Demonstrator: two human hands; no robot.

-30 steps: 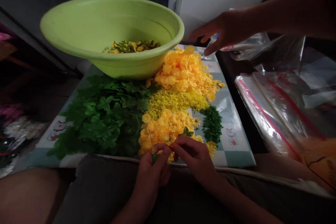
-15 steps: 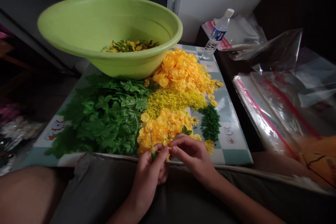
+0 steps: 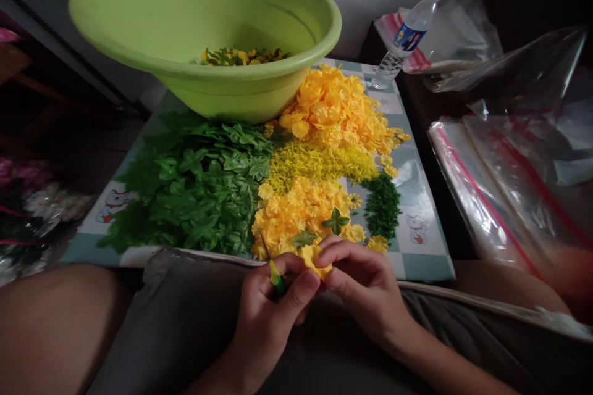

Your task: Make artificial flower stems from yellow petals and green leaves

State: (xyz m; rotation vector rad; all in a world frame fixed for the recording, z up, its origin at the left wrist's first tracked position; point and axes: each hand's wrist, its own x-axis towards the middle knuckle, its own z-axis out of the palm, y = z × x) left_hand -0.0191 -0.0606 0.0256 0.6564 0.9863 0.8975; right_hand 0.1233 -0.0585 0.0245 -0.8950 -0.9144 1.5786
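My left hand (image 3: 271, 308) is closed in a pinch on a thin green stem (image 3: 273, 268) that points up and away from me. My right hand (image 3: 365, 287) is closed on a yellow fabric petal (image 3: 315, 259), held right beside the stem's tip. Both hands hover over my lap at the near edge of a board (image 3: 417, 253) with a checked, cat-printed cover. Just beyond them lies a heap of yellow petals (image 3: 301, 210) with loose green leaf pieces (image 3: 336, 221) on top.
A big light-green basin (image 3: 204, 31) holding finished flowers stands at the back of the board. Green leaves (image 3: 194, 185) fill the left, more orange-yellow petals (image 3: 338, 111) and fine yellow bits (image 3: 315, 163) the middle. A water bottle (image 3: 405, 34) and clear plastic bags (image 3: 500, 179) lie to the right.
Another person's arm that reached over the water bottle has withdrawn. My hands stayed together at the board's edge; a yellow petal now shows in my right fingers. The view shifted slightly downward.
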